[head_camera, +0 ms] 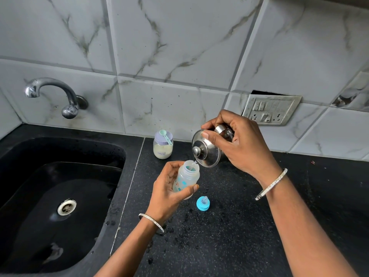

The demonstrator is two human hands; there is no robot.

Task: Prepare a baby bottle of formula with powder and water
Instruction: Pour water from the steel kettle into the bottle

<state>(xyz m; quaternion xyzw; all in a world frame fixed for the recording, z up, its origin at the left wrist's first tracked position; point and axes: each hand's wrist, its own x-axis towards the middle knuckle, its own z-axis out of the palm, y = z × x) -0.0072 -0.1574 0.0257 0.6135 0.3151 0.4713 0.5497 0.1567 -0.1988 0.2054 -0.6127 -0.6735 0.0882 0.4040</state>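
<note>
Left hand: wrapped round open baby bottle.
Right hand: gripped tipped steel pot, thumb pressed on lid, rim at bottle mouth.
Teat cap: lay on counter.

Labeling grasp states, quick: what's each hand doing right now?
Left hand: holds the open baby bottle.
Right hand: grips the tilted lidded steel pot.

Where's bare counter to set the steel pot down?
Open: counter right of the right hand, toward the tiled wall; also the wet stretch nearer than the teat cap. Crowded: around formula jar, bottle and steel pot.
</note>
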